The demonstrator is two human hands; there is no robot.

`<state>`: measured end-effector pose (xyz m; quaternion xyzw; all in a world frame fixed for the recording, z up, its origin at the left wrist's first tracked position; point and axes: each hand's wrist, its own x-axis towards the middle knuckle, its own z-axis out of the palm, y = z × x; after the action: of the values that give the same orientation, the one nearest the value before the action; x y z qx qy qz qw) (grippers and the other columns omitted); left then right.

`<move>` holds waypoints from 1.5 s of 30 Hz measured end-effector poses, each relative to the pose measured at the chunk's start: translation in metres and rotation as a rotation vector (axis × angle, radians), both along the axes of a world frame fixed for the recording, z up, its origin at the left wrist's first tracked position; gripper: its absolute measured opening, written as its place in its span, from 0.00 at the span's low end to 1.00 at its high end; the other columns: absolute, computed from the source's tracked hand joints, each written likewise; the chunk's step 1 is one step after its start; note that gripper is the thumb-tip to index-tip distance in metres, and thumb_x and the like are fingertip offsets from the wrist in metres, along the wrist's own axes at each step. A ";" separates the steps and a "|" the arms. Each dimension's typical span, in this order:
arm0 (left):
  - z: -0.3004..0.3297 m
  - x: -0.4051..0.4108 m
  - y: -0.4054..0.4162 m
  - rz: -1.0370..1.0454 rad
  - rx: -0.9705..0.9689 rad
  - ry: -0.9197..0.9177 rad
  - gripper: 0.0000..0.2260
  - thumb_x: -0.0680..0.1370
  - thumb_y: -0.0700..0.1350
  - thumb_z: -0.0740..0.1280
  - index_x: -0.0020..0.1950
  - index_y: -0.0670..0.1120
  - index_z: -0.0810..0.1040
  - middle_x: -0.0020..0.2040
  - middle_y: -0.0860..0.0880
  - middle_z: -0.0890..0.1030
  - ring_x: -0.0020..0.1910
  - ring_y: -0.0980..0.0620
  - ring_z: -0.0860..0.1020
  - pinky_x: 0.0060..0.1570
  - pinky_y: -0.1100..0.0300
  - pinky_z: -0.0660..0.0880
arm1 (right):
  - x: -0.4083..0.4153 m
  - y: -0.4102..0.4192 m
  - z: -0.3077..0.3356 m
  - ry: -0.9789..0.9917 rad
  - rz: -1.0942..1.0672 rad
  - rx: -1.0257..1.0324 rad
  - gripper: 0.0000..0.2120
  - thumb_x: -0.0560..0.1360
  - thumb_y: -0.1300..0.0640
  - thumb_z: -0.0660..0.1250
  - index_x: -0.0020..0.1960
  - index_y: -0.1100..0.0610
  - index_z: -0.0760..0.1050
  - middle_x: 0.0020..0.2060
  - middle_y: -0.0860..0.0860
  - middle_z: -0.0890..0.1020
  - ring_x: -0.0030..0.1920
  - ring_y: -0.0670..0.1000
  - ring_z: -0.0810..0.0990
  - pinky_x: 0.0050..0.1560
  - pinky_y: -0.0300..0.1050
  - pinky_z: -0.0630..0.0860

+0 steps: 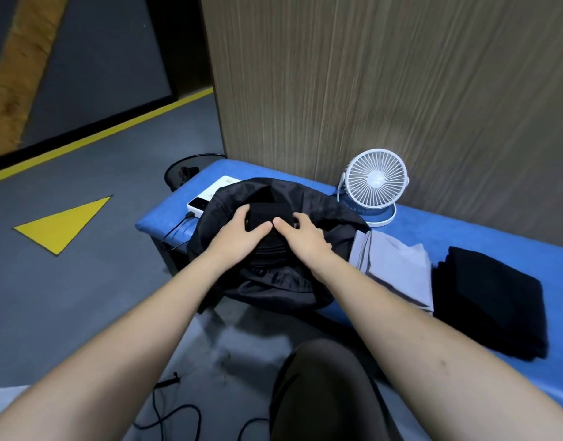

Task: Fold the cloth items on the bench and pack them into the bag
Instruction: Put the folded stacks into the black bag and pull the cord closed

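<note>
- Left hand (242, 232) and right hand (301, 233) both clasp a folded black cloth (267, 214); fingers curl round its left and right edges, thumbs nearly touching on top.
- Cloth sits at the open mouth of the black bag (274, 281), partly inside it.
- Bag rests on the blue counter (464, 230), near its left end, front edge overhanging slightly.
- Just right of the bag: folded grey cloth (398, 272), touching the bag's side.
- Right of that: second folded black cloth (493, 300), close to the grey one, at the counter's front edge.
- Behind the bag, partly hidden by it: white box (207, 198) with a black cable (175, 232) plugged in, hanging off the counter's edge.
- White fan (374, 183) stands upright at the counter's back, against the wood panel (401, 90).
- Black mesh bin (184, 171) on the floor past the counter's left end.
</note>
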<state>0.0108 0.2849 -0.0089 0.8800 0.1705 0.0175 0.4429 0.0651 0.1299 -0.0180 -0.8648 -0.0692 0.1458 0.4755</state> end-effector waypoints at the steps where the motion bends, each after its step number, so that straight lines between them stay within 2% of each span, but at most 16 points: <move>1: 0.001 0.001 0.004 -0.003 -0.025 -0.001 0.33 0.74 0.65 0.67 0.76 0.58 0.62 0.65 0.55 0.77 0.64 0.52 0.76 0.65 0.52 0.72 | -0.002 0.002 0.000 -0.011 0.004 -0.025 0.29 0.78 0.35 0.57 0.75 0.47 0.64 0.68 0.49 0.74 0.73 0.55 0.63 0.72 0.55 0.54; 3: 0.002 0.001 0.008 -0.001 -0.080 -0.010 0.36 0.73 0.63 0.70 0.77 0.56 0.60 0.64 0.54 0.76 0.63 0.53 0.76 0.64 0.55 0.73 | -0.004 0.003 -0.002 -0.030 0.011 -0.055 0.25 0.80 0.37 0.54 0.72 0.48 0.65 0.66 0.49 0.75 0.71 0.55 0.66 0.70 0.55 0.55; 6: 0.001 0.003 0.009 0.006 -0.146 -0.034 0.35 0.75 0.56 0.73 0.77 0.54 0.61 0.64 0.51 0.75 0.61 0.53 0.76 0.52 0.65 0.72 | -0.007 0.003 -0.002 -0.021 0.005 -0.052 0.22 0.80 0.41 0.54 0.70 0.49 0.67 0.64 0.49 0.75 0.68 0.55 0.67 0.70 0.55 0.57; 8: 0.004 0.004 0.009 0.008 -0.118 -0.049 0.35 0.76 0.54 0.72 0.78 0.52 0.60 0.66 0.50 0.74 0.62 0.53 0.75 0.54 0.65 0.70 | -0.007 0.003 -0.002 -0.041 -0.031 -0.036 0.19 0.79 0.43 0.57 0.66 0.49 0.69 0.62 0.48 0.76 0.65 0.55 0.70 0.68 0.55 0.58; 12: 0.006 -0.001 0.008 0.006 0.288 -0.064 0.31 0.78 0.56 0.67 0.78 0.54 0.58 0.71 0.46 0.70 0.68 0.46 0.72 0.63 0.55 0.70 | -0.010 0.003 -0.006 -0.086 -0.015 -0.031 0.11 0.78 0.44 0.60 0.56 0.48 0.70 0.43 0.41 0.77 0.58 0.52 0.74 0.59 0.53 0.60; 14: 0.008 -0.005 0.001 0.000 0.604 -0.134 0.25 0.79 0.54 0.64 0.75 0.56 0.63 0.66 0.45 0.71 0.64 0.43 0.72 0.60 0.50 0.72 | -0.010 0.003 -0.010 -0.095 0.000 -0.047 0.10 0.78 0.44 0.59 0.54 0.46 0.73 0.46 0.42 0.79 0.60 0.52 0.74 0.57 0.52 0.59; 16: 0.009 -0.007 -0.006 -0.036 0.822 -0.322 0.19 0.79 0.52 0.64 0.70 0.54 0.72 0.60 0.46 0.71 0.60 0.44 0.70 0.57 0.49 0.73 | -0.010 0.003 -0.012 -0.111 0.028 -0.089 0.14 0.78 0.46 0.57 0.59 0.44 0.76 0.56 0.45 0.81 0.64 0.52 0.72 0.58 0.53 0.58; 18: 0.009 -0.002 -0.007 -0.111 0.943 -0.435 0.17 0.77 0.52 0.65 0.66 0.52 0.77 0.64 0.45 0.72 0.64 0.43 0.69 0.61 0.47 0.71 | -0.010 0.003 -0.013 -0.118 0.059 -0.113 0.17 0.79 0.48 0.57 0.64 0.40 0.76 0.61 0.45 0.80 0.68 0.52 0.70 0.61 0.54 0.57; 21: 0.013 0.009 -0.007 -0.204 1.100 -0.454 0.20 0.76 0.52 0.67 0.67 0.51 0.77 0.74 0.41 0.68 0.75 0.39 0.61 0.73 0.43 0.60 | -0.011 0.002 -0.012 -0.133 0.089 -0.143 0.19 0.78 0.50 0.59 0.66 0.39 0.76 0.63 0.46 0.79 0.70 0.52 0.68 0.65 0.54 0.57; 23: 0.018 0.014 -0.010 -0.364 1.030 -0.470 0.16 0.78 0.49 0.66 0.64 0.49 0.79 0.72 0.46 0.71 0.75 0.43 0.64 0.74 0.47 0.61 | -0.011 0.001 -0.013 -0.169 0.100 -0.183 0.19 0.78 0.52 0.60 0.67 0.42 0.75 0.65 0.49 0.76 0.70 0.53 0.68 0.65 0.55 0.59; 25: 0.021 0.019 -0.013 -0.514 0.896 -0.369 0.13 0.80 0.50 0.63 0.62 0.50 0.79 0.67 0.52 0.75 0.69 0.50 0.70 0.68 0.54 0.67 | -0.014 -0.002 -0.015 -0.263 0.087 -0.272 0.19 0.77 0.53 0.59 0.67 0.49 0.74 0.64 0.51 0.73 0.68 0.55 0.69 0.66 0.56 0.60; 27: 0.017 0.024 -0.011 -0.593 0.850 -0.259 0.15 0.80 0.55 0.62 0.62 0.52 0.79 0.63 0.55 0.77 0.65 0.53 0.73 0.65 0.55 0.70 | -0.020 -0.004 -0.020 -0.402 0.108 -0.425 0.20 0.77 0.51 0.58 0.68 0.54 0.71 0.64 0.52 0.72 0.68 0.56 0.68 0.68 0.59 0.59; 31: 0.003 0.023 0.004 -0.705 0.927 -0.092 0.28 0.75 0.65 0.47 0.58 0.55 0.81 0.62 0.58 0.76 0.70 0.55 0.67 0.71 0.50 0.62 | -0.026 -0.005 -0.030 -0.343 0.203 -0.558 0.28 0.80 0.46 0.53 0.76 0.58 0.62 0.77 0.54 0.61 0.78 0.55 0.53 0.76 0.63 0.46; 35: 0.001 0.020 0.014 -0.740 1.019 -0.087 0.27 0.76 0.65 0.46 0.57 0.58 0.81 0.63 0.60 0.74 0.73 0.57 0.63 0.70 0.51 0.61 | -0.024 -0.007 -0.035 -0.295 0.252 -0.624 0.31 0.81 0.44 0.49 0.80 0.56 0.51 0.81 0.51 0.49 0.80 0.56 0.41 0.75 0.67 0.38; 41: -0.002 0.009 0.038 -0.731 0.988 -0.199 0.21 0.79 0.63 0.50 0.53 0.58 0.80 0.57 0.58 0.75 0.65 0.55 0.70 0.62 0.53 0.69 | -0.026 -0.009 -0.039 -0.311 0.249 -0.674 0.31 0.81 0.44 0.47 0.81 0.54 0.48 0.81 0.50 0.49 0.80 0.58 0.41 0.74 0.69 0.37; 45: -0.002 0.006 0.061 -0.645 0.937 -0.074 0.25 0.77 0.71 0.44 0.58 0.64 0.76 0.55 0.58 0.75 0.58 0.52 0.73 0.55 0.53 0.72 | -0.024 -0.011 -0.038 -0.302 0.223 -0.685 0.29 0.81 0.43 0.49 0.80 0.52 0.54 0.78 0.51 0.59 0.78 0.60 0.51 0.74 0.71 0.39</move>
<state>0.0168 0.3457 -0.0108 0.9888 -0.1484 -0.0138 -0.0061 0.0409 0.1185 -0.0565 -0.9724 -0.1794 0.0823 0.1248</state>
